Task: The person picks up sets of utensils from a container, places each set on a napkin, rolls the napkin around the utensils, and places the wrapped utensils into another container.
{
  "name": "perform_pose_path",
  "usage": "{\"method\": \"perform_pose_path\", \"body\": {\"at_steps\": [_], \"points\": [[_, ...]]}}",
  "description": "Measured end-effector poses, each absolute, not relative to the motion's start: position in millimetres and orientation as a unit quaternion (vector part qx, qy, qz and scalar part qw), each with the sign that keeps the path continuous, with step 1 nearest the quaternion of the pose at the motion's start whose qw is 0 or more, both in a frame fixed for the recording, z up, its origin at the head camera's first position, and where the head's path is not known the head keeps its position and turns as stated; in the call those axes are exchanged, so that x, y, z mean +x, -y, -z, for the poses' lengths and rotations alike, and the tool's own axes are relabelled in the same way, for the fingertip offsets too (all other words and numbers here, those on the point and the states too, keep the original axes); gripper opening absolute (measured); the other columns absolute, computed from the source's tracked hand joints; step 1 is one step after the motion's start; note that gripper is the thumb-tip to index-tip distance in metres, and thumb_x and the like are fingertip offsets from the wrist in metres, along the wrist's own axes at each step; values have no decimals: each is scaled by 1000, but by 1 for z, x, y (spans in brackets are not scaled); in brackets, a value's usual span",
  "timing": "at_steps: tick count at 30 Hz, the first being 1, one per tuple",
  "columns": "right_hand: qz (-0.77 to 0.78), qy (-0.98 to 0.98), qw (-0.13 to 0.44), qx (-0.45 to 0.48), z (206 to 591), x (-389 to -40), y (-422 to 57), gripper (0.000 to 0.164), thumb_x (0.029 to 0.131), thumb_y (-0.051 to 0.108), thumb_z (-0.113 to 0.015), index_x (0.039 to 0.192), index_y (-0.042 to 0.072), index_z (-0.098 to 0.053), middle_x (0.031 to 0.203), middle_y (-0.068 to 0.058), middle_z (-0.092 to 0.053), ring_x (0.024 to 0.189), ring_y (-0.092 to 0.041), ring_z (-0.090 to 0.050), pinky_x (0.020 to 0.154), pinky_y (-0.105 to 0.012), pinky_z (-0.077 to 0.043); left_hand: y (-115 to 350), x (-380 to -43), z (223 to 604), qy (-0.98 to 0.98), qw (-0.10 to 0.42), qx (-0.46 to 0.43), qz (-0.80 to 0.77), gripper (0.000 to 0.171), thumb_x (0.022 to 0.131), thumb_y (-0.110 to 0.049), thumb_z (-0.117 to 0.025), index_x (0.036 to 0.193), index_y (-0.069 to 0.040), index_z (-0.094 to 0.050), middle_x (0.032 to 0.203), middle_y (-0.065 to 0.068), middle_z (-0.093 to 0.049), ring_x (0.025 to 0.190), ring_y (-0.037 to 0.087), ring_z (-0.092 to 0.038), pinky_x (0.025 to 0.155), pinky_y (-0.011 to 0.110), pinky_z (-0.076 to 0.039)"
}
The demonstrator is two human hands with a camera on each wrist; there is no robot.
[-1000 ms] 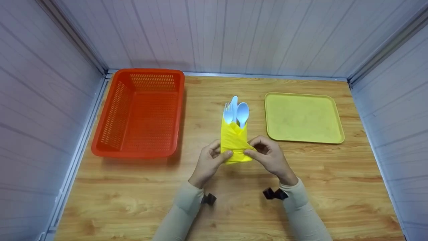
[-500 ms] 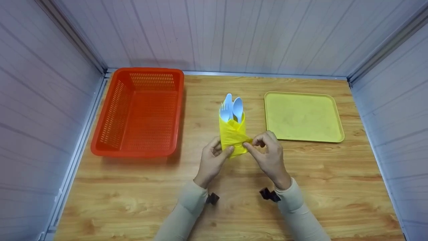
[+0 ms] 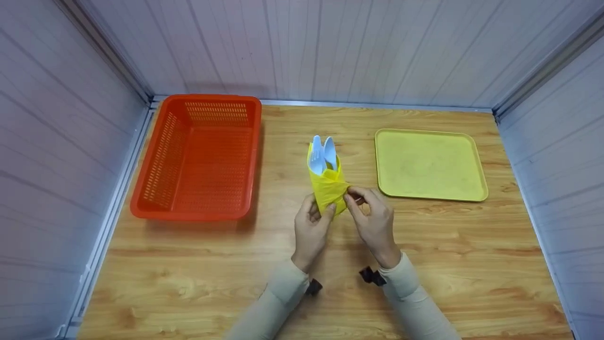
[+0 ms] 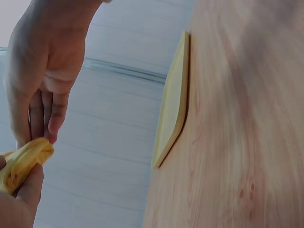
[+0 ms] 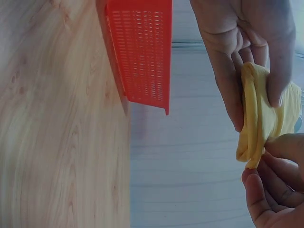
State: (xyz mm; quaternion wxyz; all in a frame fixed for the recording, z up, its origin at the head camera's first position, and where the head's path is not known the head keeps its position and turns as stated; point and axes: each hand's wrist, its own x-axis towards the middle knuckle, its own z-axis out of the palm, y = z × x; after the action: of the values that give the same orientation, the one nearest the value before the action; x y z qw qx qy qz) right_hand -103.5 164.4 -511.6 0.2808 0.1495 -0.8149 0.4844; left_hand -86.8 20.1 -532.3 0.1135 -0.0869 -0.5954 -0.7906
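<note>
A yellow napkin (image 3: pixel 328 190), folded into a pocket, is held up between both hands over the table. From its top stick a light-blue fork (image 3: pixel 315 162), a knife (image 3: pixel 316 140) and a spoon (image 3: pixel 330 150), their lower parts hidden inside. My left hand (image 3: pixel 311 233) grips the pocket's lower left, thumb in front and fingers behind. At the right side, my right hand (image 3: pixel 373 222) pinches a loose edge of the napkin between thumb and fingers. The right wrist view shows the folded layers of the napkin (image 5: pixel 259 111) at the bottom end. The bundle leans slightly left.
An orange-red perforated basket (image 3: pixel 255 156) stands at the back left with nothing in it. To the right lies a yellow tray (image 3: pixel 430 165), flat on the wooden table (image 3: pixel 188 274). Pale panel walls (image 3: pixel 302 52) enclose the back and both sides.
Both hands have come closer together and a little up. The napkin bundle has turned, its cutlery end shifting left, and the right hand's pinched edge is drawn farther up the pocket's side.
</note>
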Motion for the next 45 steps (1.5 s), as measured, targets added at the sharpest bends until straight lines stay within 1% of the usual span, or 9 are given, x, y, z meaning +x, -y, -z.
{"method": "perform_pose_path", "body": {"at_steps": [6,10,13,17,21,24,27,34,45], "points": [[-468,832,255,152,513,-101,-163,22,95,6,-68,116,0,-72,104,-7,-72,84,-17,-67,73,-26,-54,-28,-86,533,601,130,-82,784,37,97,-4,-64,131,6,-53,126,17,-64,114,27,-64,90,42,-55],[-482,831,225,163,514,-101,-166,27,95,4,-67,122,-2,-69,110,-10,-72,89,-19,-67,74,-28,-55,-27,-88,536,606,131,-85,780,36,97,-2,-63,130,7,-53,126,19,-64,115,28,-64,90,41,-55],[-514,823,184,155,515,-101,-169,30,94,3,-68,124,-3,-68,111,-11,-71,93,-22,-67,76,-31,-55,-24,-89,538,608,121,-87,780,35,97,-1,-63,130,8,-53,125,21,-64,113,29,-65,90,41,-55],[-565,810,116,112,514,-102,-173,30,94,5,-70,123,-1,-69,108,-9,-72,96,-22,-65,80,-33,-53,-18,-92,538,614,85,-87,780,37,98,-3,-63,131,9,-52,123,21,-65,108,29,-67,87,41,-56],[-606,790,53,73,513,-104,-176,28,93,3,-70,120,-3,-68,108,-13,-70,96,-26,-63,81,-33,-53,-11,-95,537,619,36,-86,780,38,98,-6,-63,132,6,-53,121,18,-67,107,28,-67,86,41,-57],[-639,767,19,59,513,-105,-178,27,93,-2,-69,119,-8,-66,108,-16,-68,97,-30,-63,80,-34,-55,-6,-99,537,621,8,-96,778,38,98,-8,-63,132,4,-53,121,15,-68,106,27,-67,86,41,-57],[-666,744,-6,55,514,-105,-181,25,93,-2,-68,116,-8,-65,108,-16,-67,98,-30,-63,81,-33,-56,-1,-102,537,622,-12,-110,775,37,99,-9,-63,132,5,-53,121,15,-67,106,27,-67,86,42,-56],[-687,723,-14,71,515,-102,-184,23,92,4,-71,112,-5,-65,107,-17,-65,96,-31,-63,82,-35,-56,4,-106,539,615,-42,-120,779,37,99,-7,-62,132,8,-53,122,18,-65,107,29,-66,86,41,-56],[-688,719,-4,99,515,-100,-185,20,93,-1,-67,112,-7,-62,105,-17,-63,92,-31,-61,78,-31,-55,4,-108,538,596,-64,-127,790,37,100,-5,-60,134,7,-51,124,18,-64,110,28,-64,89,41,-55]]}}
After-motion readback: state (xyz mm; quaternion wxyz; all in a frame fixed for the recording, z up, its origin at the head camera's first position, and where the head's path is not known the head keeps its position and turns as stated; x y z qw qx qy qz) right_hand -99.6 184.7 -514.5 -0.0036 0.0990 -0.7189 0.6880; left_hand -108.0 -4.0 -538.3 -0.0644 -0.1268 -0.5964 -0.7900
